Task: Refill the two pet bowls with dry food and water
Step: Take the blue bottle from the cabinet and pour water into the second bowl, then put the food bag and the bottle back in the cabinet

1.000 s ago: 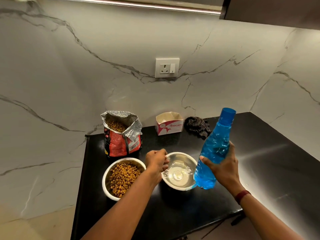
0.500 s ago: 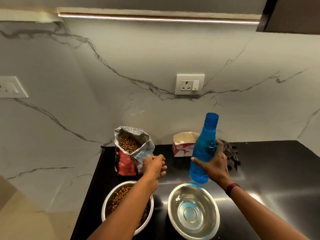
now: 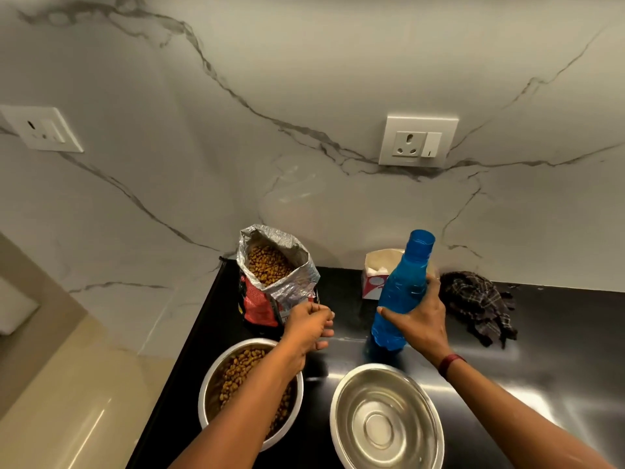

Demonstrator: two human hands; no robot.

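At centre right of the frame, the right hand [image 3: 422, 323] grips the upright blue bottle [image 3: 406, 275] round its waist, base at the counter [image 3: 558, 367]. Smooth plastic, likely light and slippery, so the waist suits holding. The left hand [image 3: 309, 324] is curled; whether it holds anything I cannot tell. The lower-left bowl [image 3: 209, 384] and open bag [image 3: 260, 306] hold kibble; water in the lower-right bowl [image 3: 338, 394] is uncertain.

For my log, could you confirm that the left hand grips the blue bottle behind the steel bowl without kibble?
Not quite: the head view shows the right hand gripping the blue bottle, not the left hand. It is indeed behind the steel bowl without kibble.
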